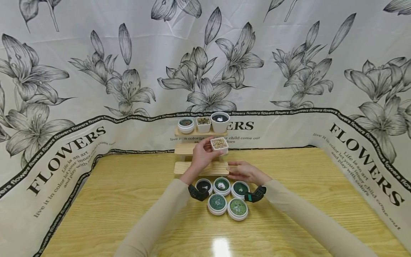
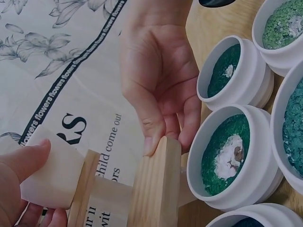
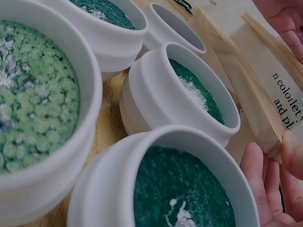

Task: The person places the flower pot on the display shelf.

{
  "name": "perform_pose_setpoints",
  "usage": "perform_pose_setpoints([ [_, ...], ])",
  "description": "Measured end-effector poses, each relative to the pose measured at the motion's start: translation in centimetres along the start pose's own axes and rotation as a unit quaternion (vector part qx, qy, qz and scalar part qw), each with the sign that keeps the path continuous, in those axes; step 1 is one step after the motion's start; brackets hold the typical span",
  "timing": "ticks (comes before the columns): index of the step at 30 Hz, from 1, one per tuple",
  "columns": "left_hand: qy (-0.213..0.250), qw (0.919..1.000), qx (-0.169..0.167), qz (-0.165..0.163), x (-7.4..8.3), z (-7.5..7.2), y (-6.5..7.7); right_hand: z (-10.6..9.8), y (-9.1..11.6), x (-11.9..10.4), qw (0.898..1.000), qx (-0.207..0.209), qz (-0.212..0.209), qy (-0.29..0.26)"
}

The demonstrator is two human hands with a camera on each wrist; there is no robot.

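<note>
My left hand (image 1: 203, 154) grips a small square white pot (image 1: 221, 150) filled with tan granules, at the right end of the middle step (image 1: 183, 148) of a wooden three-tier stand. In the left wrist view that pot's white side (image 2: 57, 175) is right at the edge of the wooden step (image 2: 85, 184), with my left thumb against it. My right hand (image 1: 246, 172) pinches the right end of the lowest step (image 1: 202, 169). Seen in the right wrist view, the thumb lies on one side of the board (image 3: 251, 90) and the fingers on the other.
On the top step stand a round white pot (image 1: 186, 131), a square pot (image 1: 204, 130) and a larger white pot (image 1: 220, 128). Several round white pots with green or dark contents, one light green (image 1: 238, 207), cluster before the stand, under the wrists. A flower-print cloth (image 1: 141, 50) hangs behind.
</note>
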State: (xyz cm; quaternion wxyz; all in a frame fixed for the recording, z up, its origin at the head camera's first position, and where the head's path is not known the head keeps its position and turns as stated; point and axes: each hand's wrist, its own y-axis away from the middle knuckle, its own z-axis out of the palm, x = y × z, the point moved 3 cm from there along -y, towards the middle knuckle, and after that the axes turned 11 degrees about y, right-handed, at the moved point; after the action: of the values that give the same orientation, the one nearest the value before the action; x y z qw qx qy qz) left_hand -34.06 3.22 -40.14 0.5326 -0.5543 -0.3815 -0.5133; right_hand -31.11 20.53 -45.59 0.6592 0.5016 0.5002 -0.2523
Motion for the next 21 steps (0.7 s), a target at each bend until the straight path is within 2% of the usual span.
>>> perform_pose_setpoints([
  [21,0.021,0.9984,0.052,0.008,0.13,0.27,0.19,-0.21,-0.46,0.47,1.000,0.006,-0.002,0.011],
])
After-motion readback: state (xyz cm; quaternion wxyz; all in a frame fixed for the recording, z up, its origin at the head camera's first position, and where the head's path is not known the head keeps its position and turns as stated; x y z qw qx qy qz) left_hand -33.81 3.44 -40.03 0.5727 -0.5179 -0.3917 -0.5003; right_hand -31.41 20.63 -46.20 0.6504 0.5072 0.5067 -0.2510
